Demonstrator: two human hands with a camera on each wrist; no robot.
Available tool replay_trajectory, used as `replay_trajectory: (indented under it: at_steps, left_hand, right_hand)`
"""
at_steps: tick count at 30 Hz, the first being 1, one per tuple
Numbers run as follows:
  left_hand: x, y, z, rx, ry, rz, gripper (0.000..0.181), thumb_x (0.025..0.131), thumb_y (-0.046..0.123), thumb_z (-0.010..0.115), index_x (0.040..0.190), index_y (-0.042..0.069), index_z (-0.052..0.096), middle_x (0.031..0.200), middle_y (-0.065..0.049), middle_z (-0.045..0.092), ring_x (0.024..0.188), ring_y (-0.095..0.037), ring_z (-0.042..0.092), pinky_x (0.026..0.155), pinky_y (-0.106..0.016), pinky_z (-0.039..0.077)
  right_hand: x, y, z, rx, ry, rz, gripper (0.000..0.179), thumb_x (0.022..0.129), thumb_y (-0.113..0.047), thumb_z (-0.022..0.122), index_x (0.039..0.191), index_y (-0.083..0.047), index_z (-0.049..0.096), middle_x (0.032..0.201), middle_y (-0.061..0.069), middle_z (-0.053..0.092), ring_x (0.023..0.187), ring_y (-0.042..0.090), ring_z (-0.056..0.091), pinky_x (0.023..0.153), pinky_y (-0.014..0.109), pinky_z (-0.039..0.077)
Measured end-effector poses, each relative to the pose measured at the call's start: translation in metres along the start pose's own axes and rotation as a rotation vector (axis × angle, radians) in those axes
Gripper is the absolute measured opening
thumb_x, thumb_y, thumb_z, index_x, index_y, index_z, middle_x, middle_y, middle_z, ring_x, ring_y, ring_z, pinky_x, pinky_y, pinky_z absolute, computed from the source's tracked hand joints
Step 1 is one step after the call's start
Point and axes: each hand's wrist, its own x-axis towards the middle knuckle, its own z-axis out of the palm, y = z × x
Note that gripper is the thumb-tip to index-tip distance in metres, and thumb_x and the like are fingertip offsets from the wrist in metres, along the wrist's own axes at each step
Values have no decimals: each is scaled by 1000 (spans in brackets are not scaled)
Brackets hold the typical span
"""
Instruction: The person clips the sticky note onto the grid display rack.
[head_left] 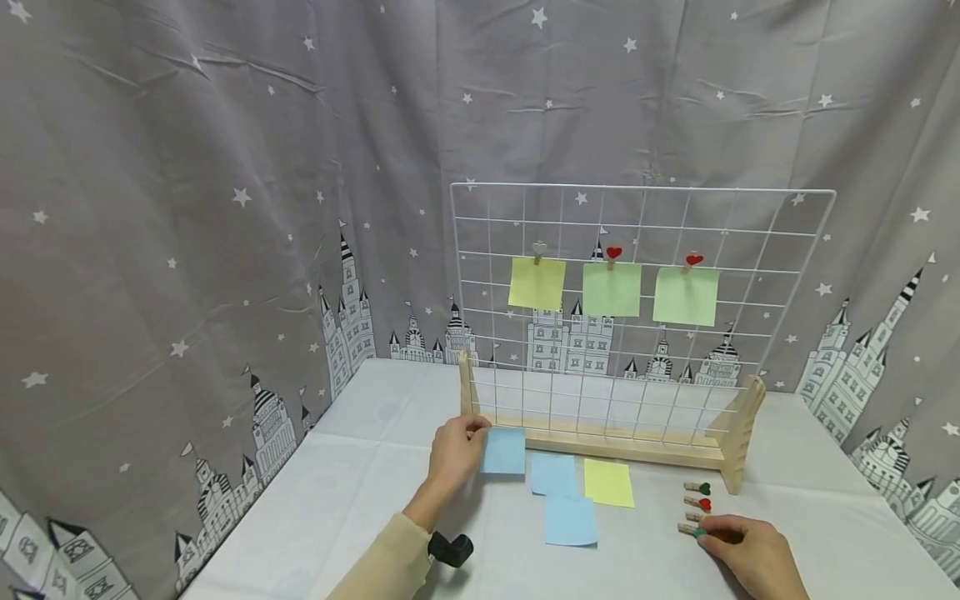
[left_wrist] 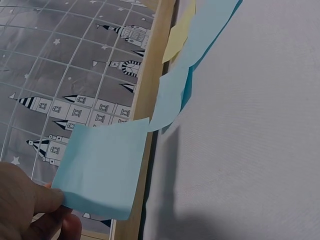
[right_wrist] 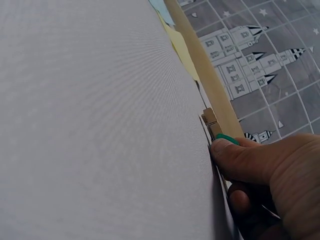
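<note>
My left hand [head_left: 455, 450] pinches a blue sticky note [left_wrist: 102, 170] by one edge, thumb on its face, raised in front of the wire grid. At the right, my right hand [head_left: 750, 550] holds a small wooden clothespin [right_wrist: 210, 119] with a green heart between thumb and fingers, low over the white cloth. Just beyond it lie more clothespins, one with a red heart [head_left: 703, 503] and one with a dark green heart [head_left: 703, 488]; another is partly covered by the hand. Two blue notes [head_left: 571, 521] and a yellow note [head_left: 609, 482] lie between the hands.
A white wire grid [head_left: 645, 208] stands upright in a wooden base [head_left: 622, 448] behind the notes. Heart clothespins hold a yellow note [head_left: 537, 283] and two green notes [head_left: 611, 290] on it. A grey curtain [head_left: 225, 167] with stars and castles hangs behind the table.
</note>
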Motion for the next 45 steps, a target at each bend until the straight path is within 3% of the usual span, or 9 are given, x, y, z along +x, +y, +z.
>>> replay_trajectory:
  at_steps: [3, 8, 14, 24, 45]
  left_hand:
    - [1, 1, -1, -2, 4, 11, 11, 95, 14, 68, 93, 17, 78, 91, -1, 76, 80, -15, 66, 67, -34, 50]
    - [0, 1, -2, -4, 5, 12, 10, 95, 14, 68, 94, 17, 77, 91, -2, 76, 77, -15, 64, 67, -34, 49]
    - [-1, 2, -3, -4, 3, -6, 9, 95, 14, 69, 95, 18, 77, 93, -2, 76, 83, -16, 68, 68, -35, 51]
    - [1, 6, -4, -17, 7, 7, 10, 96, 14, 68, 96, 17, 78, 94, -1, 76, 79, -13, 67, 66, -32, 50]
    - [9, 20, -10, -41, -3, 8, 11, 98, 16, 67, 101, 15, 78, 97, -2, 76, 75, -13, 65, 62, -31, 48]
  right_hand:
    - [0, -1, 0, 1, -1, -5, 32, 83, -33, 85, 104, -9, 79, 97, 3, 78, 89, 18, 67, 84, 46, 54]
    - [-1, 0, 1, -9, -9, 0, 30, 83, -34, 85, 101, -11, 79, 91, -5, 74, 85, 14, 62, 78, 36, 49]
    - [-2, -1, 2, 15, -4, 24, 33, 81, -37, 87, 101, -11, 79, 93, -2, 76, 87, 16, 64, 79, 40, 50]
    - [-2, -6, 2, 92, 10, 61, 24, 83, -31, 85, 97, -12, 79, 95, 0, 77, 85, 12, 65, 73, 28, 47]
    - [-4, -17, 1, 177, 10, 29, 21, 86, -22, 82, 103, -10, 79, 106, 5, 78, 87, 7, 64, 70, 22, 51]
